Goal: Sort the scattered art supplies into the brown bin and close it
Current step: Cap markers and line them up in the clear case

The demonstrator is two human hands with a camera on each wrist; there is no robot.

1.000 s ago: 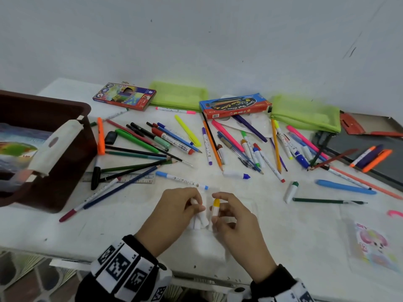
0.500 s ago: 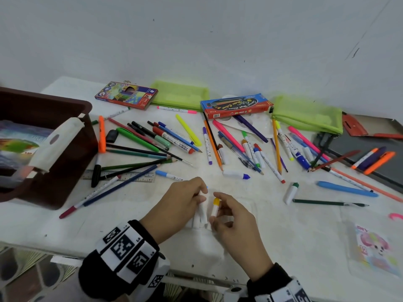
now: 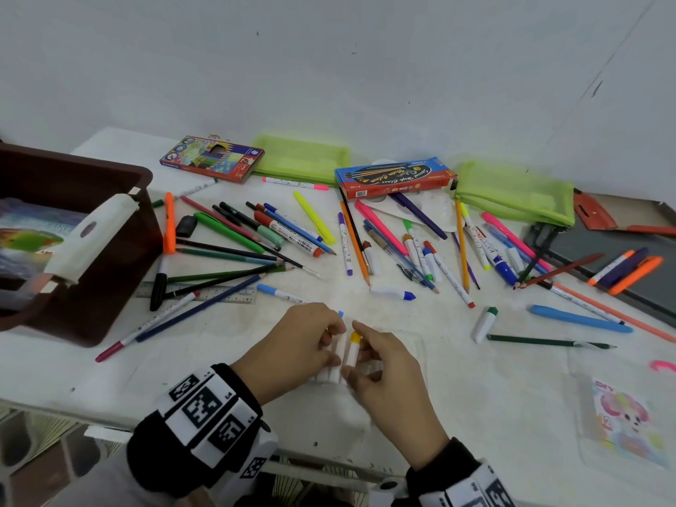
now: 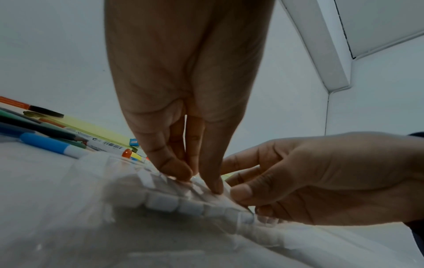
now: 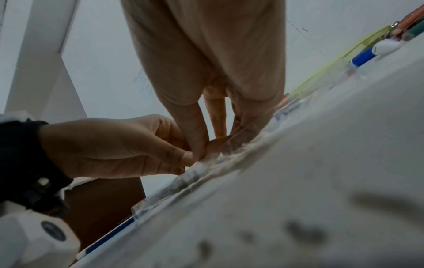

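Near the table's front edge, both hands work on a row of short white markers lying in a clear plastic tray. My left hand pinches the white markers from above, its fingertips pressing on them. My right hand pinches a yellow-capped marker, with the thumb at the row's end. The brown bin stands open at the left edge with a white handle and packets inside. Pens, pencils and markers lie scattered across the table's middle and right.
Two green mesh pouches and two boxes of colours lie along the wall. A ruler sits under the pencils by the bin. A sticker packet lies front right, with a dark tray far right.
Both hands stay on the white markers and shift a little. The left wrist has swung outward to the left. Nothing else on the table has moved.
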